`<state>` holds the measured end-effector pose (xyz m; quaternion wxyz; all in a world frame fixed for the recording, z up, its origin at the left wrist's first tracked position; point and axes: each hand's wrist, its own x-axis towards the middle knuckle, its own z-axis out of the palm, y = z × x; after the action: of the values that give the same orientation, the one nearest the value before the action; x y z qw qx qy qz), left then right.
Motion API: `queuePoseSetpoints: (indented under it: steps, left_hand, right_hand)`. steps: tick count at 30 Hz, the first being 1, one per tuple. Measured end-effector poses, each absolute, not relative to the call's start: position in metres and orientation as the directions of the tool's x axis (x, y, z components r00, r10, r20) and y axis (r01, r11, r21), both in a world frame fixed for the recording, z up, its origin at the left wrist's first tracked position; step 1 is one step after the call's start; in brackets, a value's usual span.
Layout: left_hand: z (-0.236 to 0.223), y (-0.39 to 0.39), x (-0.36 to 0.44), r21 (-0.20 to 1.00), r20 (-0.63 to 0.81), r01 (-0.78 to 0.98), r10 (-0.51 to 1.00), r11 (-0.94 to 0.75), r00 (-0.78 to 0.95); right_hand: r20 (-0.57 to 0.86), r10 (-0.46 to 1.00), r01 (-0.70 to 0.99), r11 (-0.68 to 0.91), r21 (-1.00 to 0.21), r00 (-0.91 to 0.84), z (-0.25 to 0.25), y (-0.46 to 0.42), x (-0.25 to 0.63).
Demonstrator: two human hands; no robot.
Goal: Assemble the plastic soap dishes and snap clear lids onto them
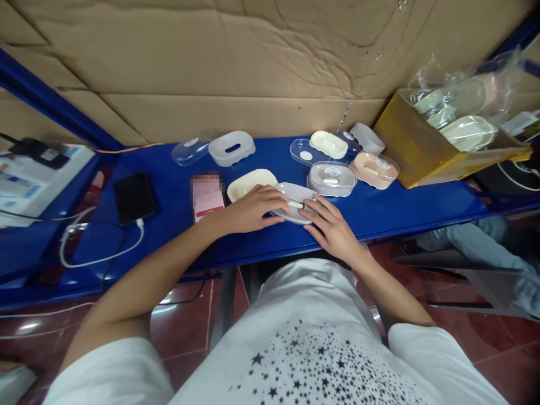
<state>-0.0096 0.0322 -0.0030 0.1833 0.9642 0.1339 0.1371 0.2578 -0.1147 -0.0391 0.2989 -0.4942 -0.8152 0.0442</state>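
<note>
A pale grey oval soap dish (291, 214) lies on the blue table in front of me, with a cream-coloured bar across its middle. My left hand (262, 207) grips the dish's left end, fingers curved over the rim. At the opposite end, my right hand (333, 228) holds the dish with its fingertips spread over the edge. Just behind my left hand sits a cream oval dish (248, 183), partly covered by that hand. Close to my right fingers stands a grey soap box under a clear lid (332, 179).
More dishes stand behind: a white base (232, 148), clear lids (192, 151), a cream dish (328, 144) and a peach box (375, 170). A cardboard box (434, 163) of wrapped dishes is at right. A phone (208, 197) and a cabled black device (134, 198) lie left.
</note>
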Motion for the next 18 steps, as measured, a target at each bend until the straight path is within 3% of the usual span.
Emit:
queuePoseSetpoints:
  steps: [3,7,13,18]
  left_hand:
    - [-0.004,0.035,-0.012,0.348,0.247,0.267,0.363,-0.898,0.898]
    - [-0.006,0.036,-0.014,0.306,0.160,0.321,0.381,-0.896,0.911]
    - [-0.007,0.038,-0.013,0.232,0.143,0.337,0.375,-0.912,0.916]
    - [0.003,0.036,-0.014,0.235,0.162,0.319,0.361,-0.918,0.918]
  right_hand:
    - [0.466,0.826,0.760,0.516,-0.395,-0.319,-0.039,-0.115,0.258]
    - [0.464,0.837,0.772,0.492,-0.402,-0.292,-0.038,-0.114,0.257]
    - [0.428,0.828,0.802,0.511,-0.310,-0.362,-0.037,-0.117,0.254]
    - [0.462,0.796,0.783,0.552,-0.286,-0.392,0.001,-0.080,0.270]
